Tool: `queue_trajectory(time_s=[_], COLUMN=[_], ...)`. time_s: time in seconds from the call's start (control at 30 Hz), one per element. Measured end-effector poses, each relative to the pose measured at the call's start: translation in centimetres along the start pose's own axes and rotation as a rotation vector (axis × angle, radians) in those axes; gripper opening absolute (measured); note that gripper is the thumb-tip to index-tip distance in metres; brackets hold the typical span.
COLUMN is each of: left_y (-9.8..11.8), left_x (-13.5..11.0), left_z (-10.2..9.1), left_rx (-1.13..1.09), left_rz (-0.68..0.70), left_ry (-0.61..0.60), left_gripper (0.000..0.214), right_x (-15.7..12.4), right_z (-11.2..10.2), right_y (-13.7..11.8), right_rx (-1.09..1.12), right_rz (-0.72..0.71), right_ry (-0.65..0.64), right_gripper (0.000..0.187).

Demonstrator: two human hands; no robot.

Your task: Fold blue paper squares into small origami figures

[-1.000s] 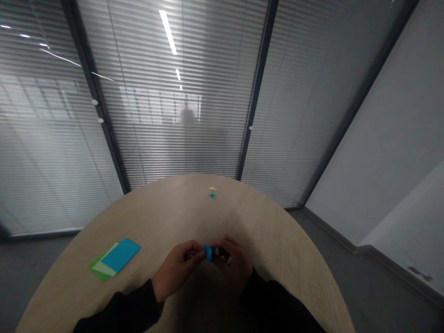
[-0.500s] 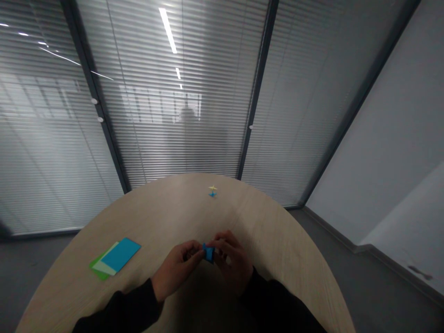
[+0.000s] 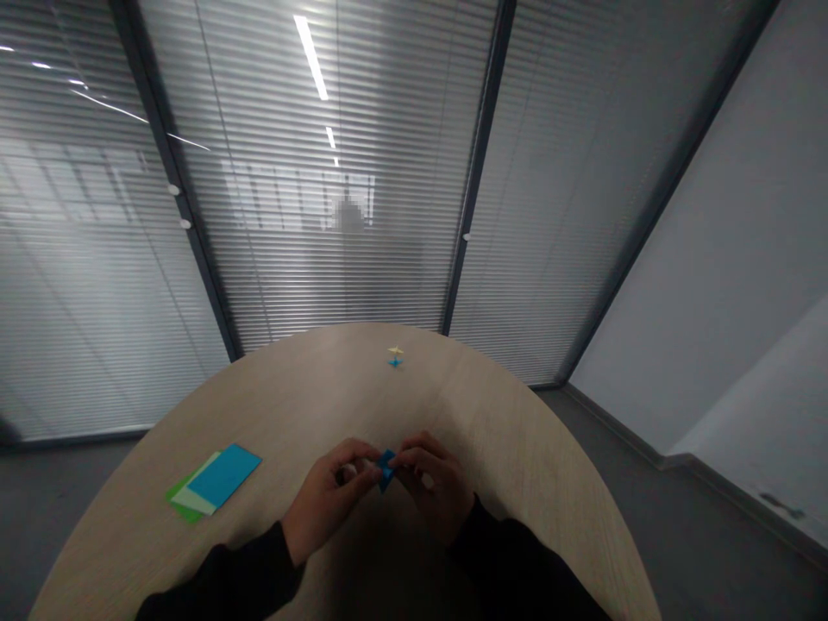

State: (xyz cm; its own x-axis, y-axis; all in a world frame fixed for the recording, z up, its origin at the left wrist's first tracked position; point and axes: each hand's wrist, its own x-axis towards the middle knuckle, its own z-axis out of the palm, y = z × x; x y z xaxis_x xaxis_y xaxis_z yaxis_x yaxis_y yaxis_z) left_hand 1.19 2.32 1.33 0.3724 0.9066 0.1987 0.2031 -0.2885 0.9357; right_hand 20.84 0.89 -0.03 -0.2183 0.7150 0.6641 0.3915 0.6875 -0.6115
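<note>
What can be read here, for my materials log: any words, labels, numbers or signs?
No text can be read. The blue folded paper, the stacked coloured paper sheets and the wooden table show none; the small folded paper pieces are too small to tell.

2 black sleeves (image 3: 223,582), bare left hand (image 3: 323,500), bare right hand (image 3: 435,492)
</note>
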Motion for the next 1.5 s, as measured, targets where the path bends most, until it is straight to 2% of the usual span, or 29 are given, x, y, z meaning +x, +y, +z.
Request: queue_trajectory(time_s=[0.1, 0.27, 0.4, 0.73, 0.9, 1.0, 1.23, 1.4, 1.5], left_y=[0.0, -0.2, -0.2, -0.5, -0.8, -0.8, -0.5, 0.1, 0.2], left_x=[-0.1, 0.0, 0.0, -0.2, -0.1, 0.0, -0.1, -0.1, -0.2], left_z=[0.0, 0.3, 0.4, 0.5, 0.7, 0.7, 1.0, 1.0, 1.0], left_rx=[-0.002, -0.073, -0.091, -0.132, -0.215, -0.197, -0.242, -0.234, -0.238], left_rz=[-0.060, -0.097, -0.063, -0.012, -0.086, -0.084, -0.130, -0.103, -0.085], left_ry=[-0.013, 0.048, 0.110, 0.118, 0.109, 0.093, 0.077, 0.090, 0.102], left_gripper=[0.026, 0.029, 0.025, 0.016, 0.019, 0.022, 0.024, 0.023, 0.021], right_x=[-0.1, -0.3, -0.3, -0.1, -0.1, -0.2, -0.4, -0.6, -0.5], right_z=[0.2, 0.6, 0.7, 0.8, 0.8, 0.9, 1.1, 1.4, 1.4], right_y=[0.0, 0.3, 0.1, -0.3, -0.2, -0.1, -0.1, 0.4, 0.3], right_rx=[0.028, 0.072, 0.112, 0.164, 0.173, 0.207, 0.160, 0.225, 0.231], right_rz=[0.053, 0.080, 0.104, 0.178, 0.215, 0.227, 0.350, 0.456, 0.491], right_ry=[0.030, 0.015, 0.003, 0.061, 0.062, 0.068, 0.078, 0.106, 0.066], right_gripper=[0.010, 0.010, 0.014, 0.007, 0.011, 0.015, 0.020, 0.026, 0.030])
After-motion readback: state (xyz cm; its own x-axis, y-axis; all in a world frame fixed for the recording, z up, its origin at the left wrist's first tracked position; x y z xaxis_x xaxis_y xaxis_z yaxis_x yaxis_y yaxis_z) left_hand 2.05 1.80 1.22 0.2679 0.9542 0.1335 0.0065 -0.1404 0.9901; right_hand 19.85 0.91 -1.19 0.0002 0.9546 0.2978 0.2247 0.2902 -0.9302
